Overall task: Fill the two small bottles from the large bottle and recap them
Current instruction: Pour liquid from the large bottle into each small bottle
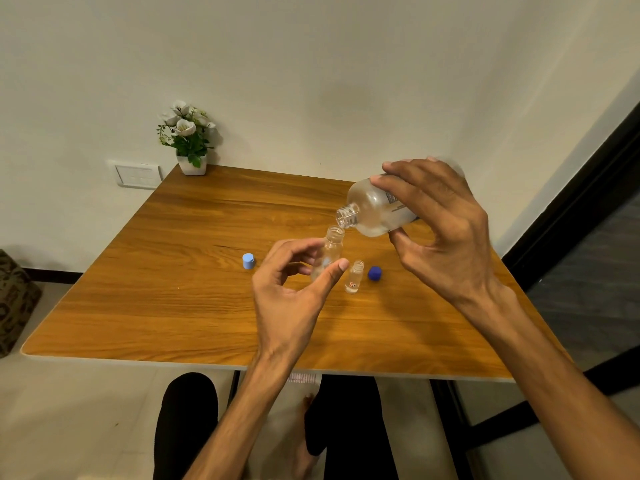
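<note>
My right hand (440, 223) holds the large clear bottle (372, 209) tipped on its side, its uncapped mouth pointing down-left just above the mouth of a small clear bottle (330, 251). My left hand (291, 289) grips that small uncapped bottle with thumb and fingers and keeps it upright on the wooden table (173, 289). A second, smaller clear bottle (355, 277) stands uncapped just to the right. A light blue cap (248, 261) lies to the left of my left hand and a dark blue cap (375, 273) lies right of the smaller bottle.
A small white pot of white flowers (188, 140) stands at the table's far left corner against the wall. A wall switch plate (136, 174) is to its left. My legs show below the table's front edge.
</note>
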Demonstrator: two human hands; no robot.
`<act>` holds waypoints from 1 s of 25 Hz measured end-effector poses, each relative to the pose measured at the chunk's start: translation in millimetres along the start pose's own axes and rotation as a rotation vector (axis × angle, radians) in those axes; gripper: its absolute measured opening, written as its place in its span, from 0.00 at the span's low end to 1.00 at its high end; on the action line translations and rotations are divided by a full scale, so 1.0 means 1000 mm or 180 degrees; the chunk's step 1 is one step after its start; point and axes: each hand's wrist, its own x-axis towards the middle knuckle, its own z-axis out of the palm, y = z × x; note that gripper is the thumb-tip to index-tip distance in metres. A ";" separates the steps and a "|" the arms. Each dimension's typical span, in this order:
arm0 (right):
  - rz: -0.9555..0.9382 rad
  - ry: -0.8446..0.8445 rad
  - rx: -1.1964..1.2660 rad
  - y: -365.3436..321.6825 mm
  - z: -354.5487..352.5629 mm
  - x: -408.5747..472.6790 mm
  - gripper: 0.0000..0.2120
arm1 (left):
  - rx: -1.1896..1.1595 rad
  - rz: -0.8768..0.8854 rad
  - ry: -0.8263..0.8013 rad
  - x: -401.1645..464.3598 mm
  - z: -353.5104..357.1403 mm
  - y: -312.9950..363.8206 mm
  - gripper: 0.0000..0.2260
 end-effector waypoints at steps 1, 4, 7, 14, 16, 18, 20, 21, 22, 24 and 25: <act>-0.0006 -0.0005 -0.0006 0.000 0.000 0.000 0.27 | 0.0000 -0.0001 0.0000 0.000 0.000 0.000 0.15; -0.0032 -0.0007 -0.0026 0.000 0.000 0.001 0.26 | -0.0004 0.0005 0.0004 0.001 0.000 0.000 0.15; -0.0060 0.0022 -0.0042 -0.001 -0.002 0.002 0.25 | -0.0011 0.0007 0.0009 0.000 0.000 0.000 0.16; -0.0095 0.0042 -0.0070 -0.003 -0.003 0.003 0.26 | -0.0014 0.0006 0.0005 0.000 0.000 -0.002 0.16; -0.0102 0.0041 -0.0069 -0.004 -0.003 0.004 0.26 | -0.0011 0.0009 0.0007 0.000 -0.001 -0.002 0.16; -0.0121 0.0024 -0.0082 -0.003 -0.003 0.004 0.26 | -0.0012 0.0007 0.0009 0.000 -0.001 -0.002 0.16; -0.0120 0.0013 -0.0095 -0.002 -0.003 0.004 0.26 | -0.0020 0.0006 0.0016 0.000 -0.001 -0.003 0.16; -0.0118 0.0007 -0.0102 -0.002 -0.003 0.004 0.26 | -0.0028 0.0003 0.0021 0.000 -0.001 -0.004 0.16; -0.0120 0.0003 -0.0106 -0.001 -0.002 0.004 0.26 | -0.0041 -0.0001 0.0024 0.000 -0.001 -0.004 0.16; -0.0128 0.0010 -0.0115 -0.001 -0.002 0.004 0.25 | -0.0053 0.0000 0.0018 0.000 -0.001 -0.005 0.16; -0.0131 0.0016 -0.0119 -0.001 -0.002 0.004 0.25 | -0.0053 0.0003 0.0012 0.000 0.000 -0.006 0.16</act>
